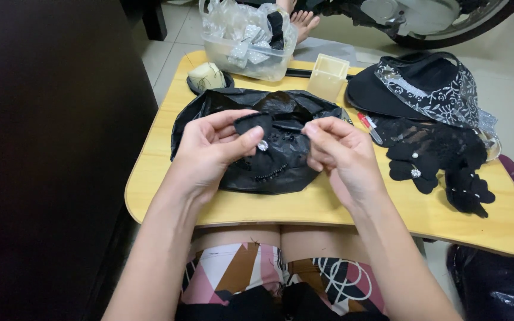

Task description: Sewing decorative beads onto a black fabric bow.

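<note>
Hands [215,145] [337,151] pinching black fabric flower [256,123] above yellow lap table [304,208], tiled floor [174,35] beyond.

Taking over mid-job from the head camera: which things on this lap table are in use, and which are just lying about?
In use: left hand and right hand holding a black fabric piece with a small rhinestone, over a black plastic bag.

Lying about: finished black flowers, clear tub, black cap, red pen.
</note>
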